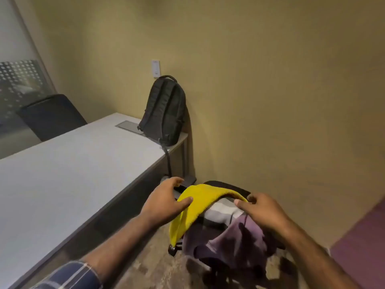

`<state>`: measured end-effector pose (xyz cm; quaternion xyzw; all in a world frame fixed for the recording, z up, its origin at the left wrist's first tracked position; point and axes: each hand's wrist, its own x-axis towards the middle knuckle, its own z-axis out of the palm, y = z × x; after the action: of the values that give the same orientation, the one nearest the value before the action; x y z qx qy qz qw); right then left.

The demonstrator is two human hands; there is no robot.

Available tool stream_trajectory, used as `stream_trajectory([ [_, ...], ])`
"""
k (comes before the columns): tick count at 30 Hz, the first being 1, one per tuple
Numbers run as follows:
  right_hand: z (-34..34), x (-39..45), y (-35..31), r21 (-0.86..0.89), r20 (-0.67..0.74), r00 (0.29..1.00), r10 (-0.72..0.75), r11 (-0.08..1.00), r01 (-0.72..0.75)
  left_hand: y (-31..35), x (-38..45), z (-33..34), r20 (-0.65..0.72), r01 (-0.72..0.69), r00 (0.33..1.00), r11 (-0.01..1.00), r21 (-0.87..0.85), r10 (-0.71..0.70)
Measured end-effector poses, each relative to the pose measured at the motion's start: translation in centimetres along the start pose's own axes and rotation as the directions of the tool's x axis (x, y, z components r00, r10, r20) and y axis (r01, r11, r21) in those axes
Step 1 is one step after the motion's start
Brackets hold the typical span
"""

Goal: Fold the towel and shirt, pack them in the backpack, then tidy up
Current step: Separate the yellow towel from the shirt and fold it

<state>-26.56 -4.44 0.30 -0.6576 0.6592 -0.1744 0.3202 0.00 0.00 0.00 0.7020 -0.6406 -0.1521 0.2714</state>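
Gripping the yellow towel (pixel 195 207) at both ends, you hold it stretched over a black chair (pixel 235 188) beside the table (pixel 62 174). Your left hand (pixel 164 202) pinches its left edge, thumb pressed on top and the other fingers curled behind where you cannot see them. Your right hand (pixel 262 211) pinches the right corner between thumb and curled fingers, though motion blur softens that grasp. Under the towel lies the shirt (pixel 225 236), striped grey and white above and purple below, crumpled on the chair seat; much of the chair is buried beneath it, with only the backrest top and a caster showing. The black backpack (pixel 164 111) stands upright on the table's far corner, leaning against the wall (pixel 270 90), well apart from your hands. Whether its zip is undone cannot be made out.
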Motion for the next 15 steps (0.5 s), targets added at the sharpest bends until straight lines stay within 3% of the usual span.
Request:
stream_trajectory([
  [5, 1.6, -0.2, 3.1, -0.216, -0.127, 0.96, 0.251, 0.937, -0.273, 0.7, 0.2, 4.7, 0.115, 0.149, 0.983, 0.988, -0.03, -0.144],
  [10, 2.4, 0.7, 3.2, -0.343, -0.13, 0.95, 0.285, 0.886, -0.313, 0.7, 0.0, 7.2, 0.139, 0.241, 0.962, 0.97, -0.017, -0.236],
  [12, 3.2, 1.3, 3.4, -0.323, -0.074, 0.955, 0.285, 0.9, -0.294, 0.7, 0.1, 7.5, 0.115, 0.252, 0.962, 0.968, -0.011, -0.25],
  [15, 4.3, 2.4, 4.2, -0.102, -0.083, 0.974, 0.209, 0.971, -0.217, 0.6, 0.1, 7.6, 0.091, 0.249, 0.964, 0.968, 0.03, -0.251],
])
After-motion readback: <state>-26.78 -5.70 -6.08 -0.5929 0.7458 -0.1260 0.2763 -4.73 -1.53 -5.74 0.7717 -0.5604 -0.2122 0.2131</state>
